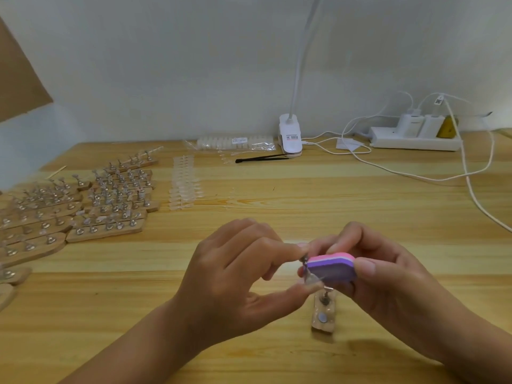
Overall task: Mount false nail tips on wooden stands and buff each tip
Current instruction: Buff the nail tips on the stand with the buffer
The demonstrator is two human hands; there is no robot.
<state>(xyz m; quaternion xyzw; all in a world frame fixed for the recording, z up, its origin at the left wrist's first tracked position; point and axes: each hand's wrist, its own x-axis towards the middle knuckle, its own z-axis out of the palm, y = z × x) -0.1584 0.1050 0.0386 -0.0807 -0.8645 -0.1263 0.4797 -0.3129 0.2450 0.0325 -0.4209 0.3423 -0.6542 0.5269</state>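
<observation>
While the left hand (235, 278) is pinching a clear nail tip (311, 281) on its metal peg (304, 259) to steady it, the right hand (388, 275) is gripping the pink-purple buffer block (331, 266) against it, right above the wooden stand (322, 317) at 5 o'clock.

Nothing readable!
Stickers on the white clip lamp (290, 134) and clear plastic nail-tip bag (216, 142) were too blurred.

A plain pale wall (194, 65) rises behind the light wooden table (360, 203). A white clip lamp (290, 137) stands at the table's far edge, and a white power strip (412, 141) lies far right.
</observation>
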